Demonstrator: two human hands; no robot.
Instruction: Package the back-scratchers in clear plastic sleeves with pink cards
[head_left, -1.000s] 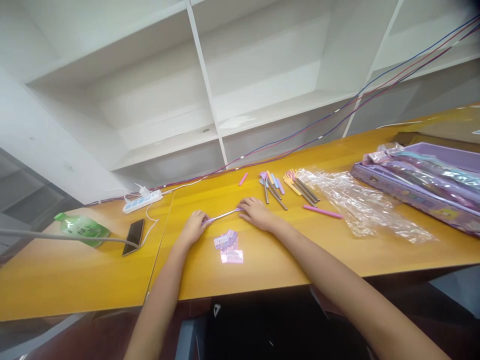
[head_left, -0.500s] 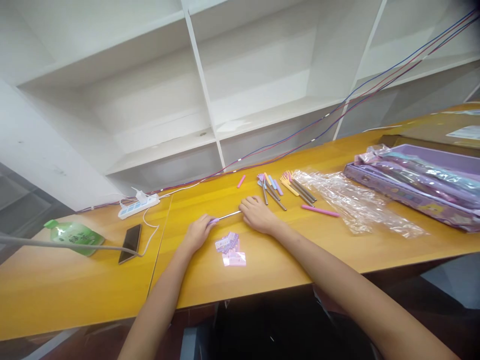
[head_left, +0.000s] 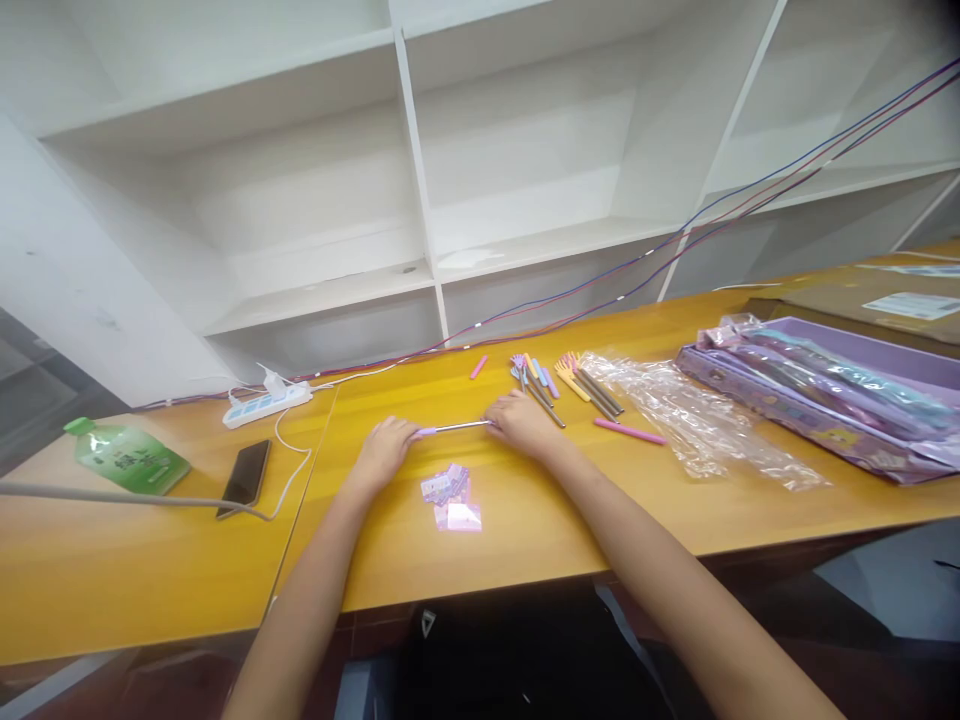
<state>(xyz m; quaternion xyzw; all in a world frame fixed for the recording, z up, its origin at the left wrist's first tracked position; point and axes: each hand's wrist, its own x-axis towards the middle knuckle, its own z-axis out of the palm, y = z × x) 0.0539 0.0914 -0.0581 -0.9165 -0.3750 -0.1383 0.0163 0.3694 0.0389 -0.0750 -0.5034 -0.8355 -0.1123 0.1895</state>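
Between my two hands a back scratcher stretches level just over the table, its metal rod (head_left: 461,427) in plain sight. My left hand (head_left: 386,450) is closed around its light purple handle (head_left: 426,432). My right hand (head_left: 517,422) is closed at the rod's other end, and its fingers hide what is there. Below the rod lie several small purple and pink printed cards (head_left: 450,490). Beyond my right hand are hand-shaped scratcher heads on metal rods (head_left: 536,390), and yellow ones (head_left: 574,380) beside them. A pink handle tube (head_left: 630,431) lies to the right.
Crumpled clear plastic bags (head_left: 697,415) and a purple box (head_left: 810,410) of wrapped items lie at the right. To the left are a phone (head_left: 246,475), a green bottle (head_left: 131,458) and a power strip (head_left: 268,404) with cables. White shelves (head_left: 322,295) stand behind.
My left hand has shifted slightly left and up, and the scratcher lies more level. More of its rod shows between my hands. The camera view has turned a little.
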